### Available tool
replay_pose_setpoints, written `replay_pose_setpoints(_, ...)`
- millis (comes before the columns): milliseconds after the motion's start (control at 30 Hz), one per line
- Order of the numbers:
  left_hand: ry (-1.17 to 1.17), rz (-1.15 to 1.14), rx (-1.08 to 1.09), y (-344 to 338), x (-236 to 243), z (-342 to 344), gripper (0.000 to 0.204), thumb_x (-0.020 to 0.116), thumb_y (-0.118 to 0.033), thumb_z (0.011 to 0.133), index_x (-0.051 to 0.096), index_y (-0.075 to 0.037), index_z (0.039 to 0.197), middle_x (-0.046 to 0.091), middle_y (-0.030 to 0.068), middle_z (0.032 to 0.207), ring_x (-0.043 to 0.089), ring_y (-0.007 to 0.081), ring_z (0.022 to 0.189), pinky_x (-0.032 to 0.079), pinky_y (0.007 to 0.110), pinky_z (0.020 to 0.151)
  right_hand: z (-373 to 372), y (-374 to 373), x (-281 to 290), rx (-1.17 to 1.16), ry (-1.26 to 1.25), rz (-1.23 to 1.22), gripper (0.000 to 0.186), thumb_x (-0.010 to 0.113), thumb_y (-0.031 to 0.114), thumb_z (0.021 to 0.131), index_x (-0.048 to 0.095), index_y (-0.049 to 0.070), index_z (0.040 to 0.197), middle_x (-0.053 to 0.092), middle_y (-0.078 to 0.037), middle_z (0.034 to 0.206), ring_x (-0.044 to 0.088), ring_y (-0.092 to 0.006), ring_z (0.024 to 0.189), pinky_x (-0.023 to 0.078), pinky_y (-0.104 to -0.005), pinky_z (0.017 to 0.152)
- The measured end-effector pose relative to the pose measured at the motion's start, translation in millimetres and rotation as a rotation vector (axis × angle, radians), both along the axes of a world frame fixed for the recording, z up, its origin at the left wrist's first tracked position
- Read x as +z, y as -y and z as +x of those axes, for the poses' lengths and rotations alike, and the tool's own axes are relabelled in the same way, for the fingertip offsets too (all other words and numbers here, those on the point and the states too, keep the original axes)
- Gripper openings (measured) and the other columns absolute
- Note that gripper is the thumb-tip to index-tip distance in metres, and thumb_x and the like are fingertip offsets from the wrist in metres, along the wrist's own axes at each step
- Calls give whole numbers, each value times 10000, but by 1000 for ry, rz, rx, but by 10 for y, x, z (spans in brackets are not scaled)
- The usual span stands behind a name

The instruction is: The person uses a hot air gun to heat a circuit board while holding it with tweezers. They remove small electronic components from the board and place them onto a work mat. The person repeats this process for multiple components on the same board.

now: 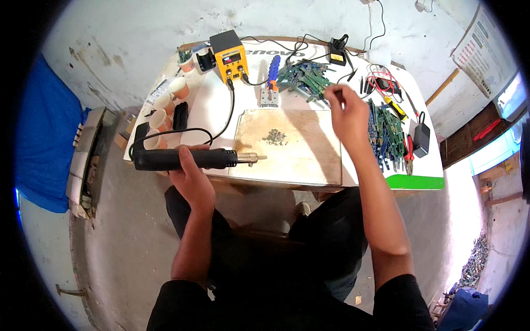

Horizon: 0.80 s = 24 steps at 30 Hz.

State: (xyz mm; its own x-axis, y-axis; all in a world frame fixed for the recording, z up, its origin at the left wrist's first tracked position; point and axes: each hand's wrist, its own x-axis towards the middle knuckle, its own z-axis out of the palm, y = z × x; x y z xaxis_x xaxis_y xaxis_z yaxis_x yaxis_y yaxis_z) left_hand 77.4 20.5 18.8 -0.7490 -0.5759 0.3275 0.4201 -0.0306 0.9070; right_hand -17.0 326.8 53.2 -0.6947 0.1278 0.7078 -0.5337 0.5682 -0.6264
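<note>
My left hand (194, 185) is wrapped round the black handle of a hot air gun (157, 159), held level over the table's near left edge. Its metal nozzle points right, over a worn, pale board (309, 160). On that board lies a small heap of dark grey chips (274, 137). My right hand (350, 118) is raised at the board's far right corner, beside a pile of green circuit strips (312, 77). Its fingers are bent together in a pinch; whatever is between them, if anything, is too small to make out.
A yellow and black soldering station (229, 58) stands at the back, cabled to the gun. Paper cups (179, 87) line the left side. A blue-handled clamp (271, 83) is behind the board. More circuit strips (386, 129), red pliers (409, 154) and a black adapter (422, 138) lie right.
</note>
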Motion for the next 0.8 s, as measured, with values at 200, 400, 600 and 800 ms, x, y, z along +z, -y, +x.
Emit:
replay_pose_setpoints(200, 38, -24, -16, -91, -63, 23, 260, 481, -248, 1070, 544, 3, 1050, 718, 148, 921, 643, 164, 827, 529, 298, 799, -642, -652, 231, -257, -21, -43, 115, 720, 111, 886, 719, 32, 971, 705, -129, 756, 676, -186, 670, 520, -319, 649)
replay_pose_setpoints(400, 78, 67, -79, -27, -212, 60, 299, 469, -279, 1078, 578, -4, 1034, 697, 127, 944, 642, 172, 863, 528, 309, 802, 99, -1400, 6, -327, 214, 14, 154, 732, 129, 885, 724, 5, 976, 692, -49, 745, 619, -90, 665, 490, -267, 651)
replay_pose_setpoints(600, 65, 158, -137, 20, -280, -16, 282, 474, -273, 1077, 571, -10, 1049, 677, 127, 918, 611, 170, 863, 492, 308, 852, 512, -1866, -178, -563, 525, -56, 297, 674, 274, 938, 705, -12, 866, 666, -73, 693, 595, -140, 637, 457, -330, 617)
replay_pose_setpoints(800, 60, 92, -205, 142, -237, -45, 280, 484, -285, 1069, 556, -14, 1077, 674, 141, 926, 608, 180, 876, 484, 320, 872, 592, -2062, -179, -659, 643, 418, 251, 634, 221, 949, 705, 3, 846, 702, -141, 738, 670, -254, 640, 503, -374, 608)
